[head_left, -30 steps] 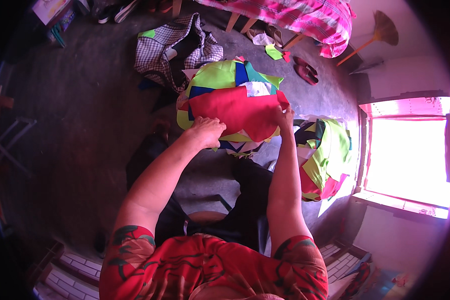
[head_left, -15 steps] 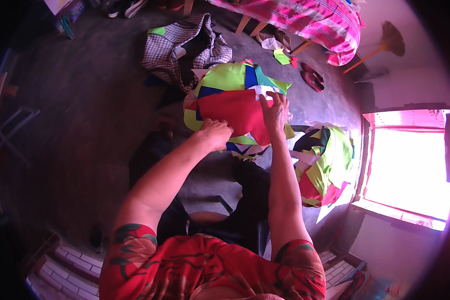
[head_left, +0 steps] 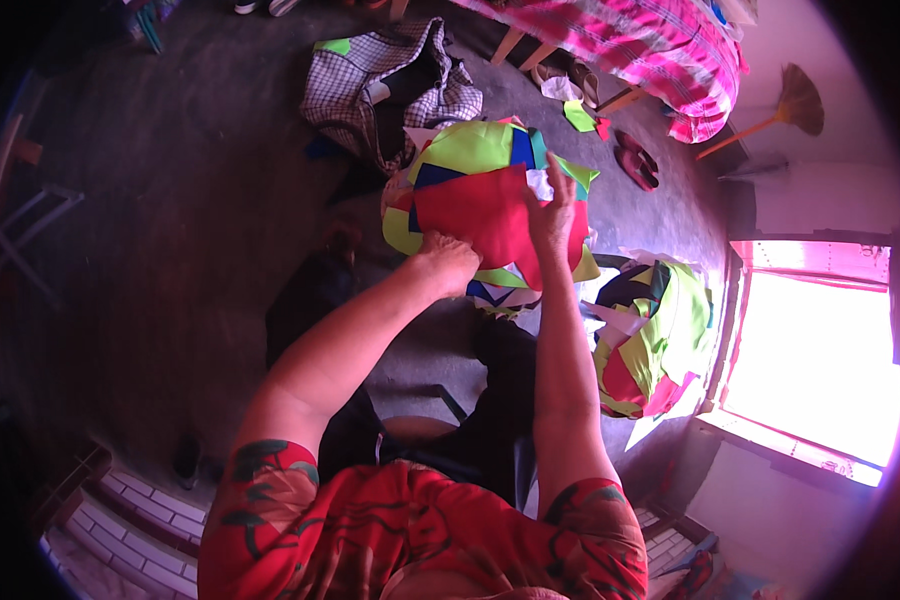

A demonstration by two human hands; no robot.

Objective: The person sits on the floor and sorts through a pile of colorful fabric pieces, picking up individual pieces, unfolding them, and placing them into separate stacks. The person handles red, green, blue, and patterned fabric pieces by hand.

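Note:
A flat red cloth piece [head_left: 475, 215] lies over the front of a heaped bundle of fabric scraps [head_left: 467, 148] in yellow-green, blue, teal and white. At the red cloth's lower left edge my left hand [head_left: 448, 264] is closed, its fingers curled onto the fabric. My right hand [head_left: 552, 215] is at the cloth's right side, fingers stretched upward and thumb held apart, beside a small white scrap [head_left: 539, 184]. What lies under my right palm is hidden.
A second bundle of scraps [head_left: 660, 335] stands to the right, near a bright window [head_left: 805, 350]. Beyond the work lies a checked bag [head_left: 365, 95]. Shoes [head_left: 635, 160], a broom [head_left: 798, 100] and a pink plaid cover [head_left: 650, 50] are at the far right.
My right hand has slid slightly up along the cloth's right side, fingers straightening. My left hand stays at the lower left edge. The whole view has shifted a little.

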